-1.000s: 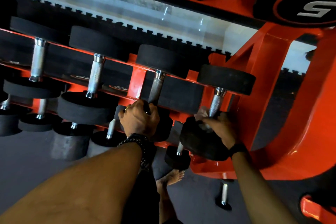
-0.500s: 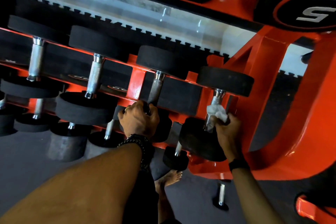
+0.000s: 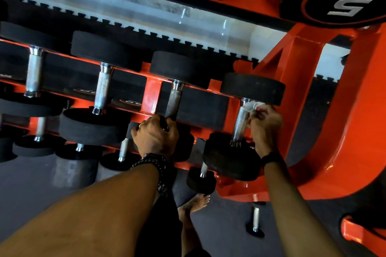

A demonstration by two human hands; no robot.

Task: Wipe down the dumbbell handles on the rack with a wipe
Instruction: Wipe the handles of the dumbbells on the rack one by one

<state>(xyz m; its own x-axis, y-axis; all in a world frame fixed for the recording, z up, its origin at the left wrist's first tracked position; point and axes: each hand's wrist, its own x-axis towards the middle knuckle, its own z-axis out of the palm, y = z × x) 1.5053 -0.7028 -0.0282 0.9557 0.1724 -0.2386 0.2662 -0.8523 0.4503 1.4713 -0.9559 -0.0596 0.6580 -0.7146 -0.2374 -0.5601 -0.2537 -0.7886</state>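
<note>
a white wipe (image 3: 253,106) is pinched in the right hand (image 3: 266,125), fingers curled, pressed at the top of the rightmost dumbbell handle (image 3: 240,123) on the orange rack (image 3: 300,81). the left hand (image 3: 155,136) is wrapped round the next handle (image 3: 174,100). risk: knurled steel could snag & tear the wipe; dumbbell could roll w/ hard rubbing.

The wipe (image 3: 253,106) is mostly hidden in the right hand (image 3: 266,125), whose fingers curl round it

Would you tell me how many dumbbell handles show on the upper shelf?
4: far-left handle, second handle, third handle above the left hand, rightmost handle beside the right hand. More may lie beyond view.
</note>
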